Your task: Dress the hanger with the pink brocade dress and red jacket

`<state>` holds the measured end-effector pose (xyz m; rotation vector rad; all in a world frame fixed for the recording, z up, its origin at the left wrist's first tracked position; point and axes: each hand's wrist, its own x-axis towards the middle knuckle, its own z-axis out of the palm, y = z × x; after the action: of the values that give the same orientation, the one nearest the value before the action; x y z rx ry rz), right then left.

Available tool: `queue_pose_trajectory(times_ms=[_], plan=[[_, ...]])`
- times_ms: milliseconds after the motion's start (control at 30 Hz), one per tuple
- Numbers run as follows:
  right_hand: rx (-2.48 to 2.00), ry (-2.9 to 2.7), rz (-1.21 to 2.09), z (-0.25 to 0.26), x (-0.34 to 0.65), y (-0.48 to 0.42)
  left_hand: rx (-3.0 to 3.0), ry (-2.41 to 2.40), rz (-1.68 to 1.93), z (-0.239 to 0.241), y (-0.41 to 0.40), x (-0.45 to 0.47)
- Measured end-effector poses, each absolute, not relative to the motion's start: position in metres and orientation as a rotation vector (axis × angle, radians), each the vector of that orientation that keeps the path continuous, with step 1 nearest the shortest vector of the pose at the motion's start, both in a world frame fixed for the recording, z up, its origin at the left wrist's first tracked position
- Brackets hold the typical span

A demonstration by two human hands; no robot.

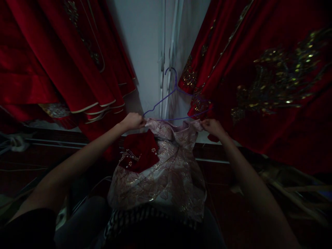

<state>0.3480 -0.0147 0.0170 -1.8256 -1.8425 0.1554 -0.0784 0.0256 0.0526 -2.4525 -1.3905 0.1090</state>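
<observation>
A pale pink brocade dress (178,166) with shiny woven leaves hangs spread between my hands and drapes down over my lap. My left hand (133,121) is closed on its upper left corner. At the upper right corner, the fingers of my right hand (212,126) pinch the cloth. A purple wire hanger (163,100) stands just above the neckline, its lower bar along the dress's top edge; whether it is hooked into the cloth I cannot tell. Across the dress's left side lies a dark red cloth piece (145,152) with beaded flowers and a silvery ornament.
Red garments (85,62) with pale piping hang at the left. More red garments (259,69) with gold sequins hang at the right, close to my right arm. Between them is a pale wall (140,41) with thin white vertical strips. The lower area is dark.
</observation>
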Motion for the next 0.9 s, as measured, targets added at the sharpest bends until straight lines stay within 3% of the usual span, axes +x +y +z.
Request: queue_pose_trajectory(times_ms=[167,367,633,900], plan=[[-1.756,-1.933,0.022,0.024,0.318,-0.024,-2.6,-1.144,0.033,0.053,0.006,-0.038],[-1.788,-1.974,-0.011,0.035,0.311,-0.035,-2.763,-1.003,0.191,0.044,-0.011,-0.019],[-1.471,-2.024,-0.171,0.039,0.312,-0.028,-2.806,-0.654,-0.54,0.05,0.01,0.013],[-1.588,-1.766,-0.363,0.043,0.358,-0.007,-2.879,-0.688,-0.438,0.005,0.007,0.035]])
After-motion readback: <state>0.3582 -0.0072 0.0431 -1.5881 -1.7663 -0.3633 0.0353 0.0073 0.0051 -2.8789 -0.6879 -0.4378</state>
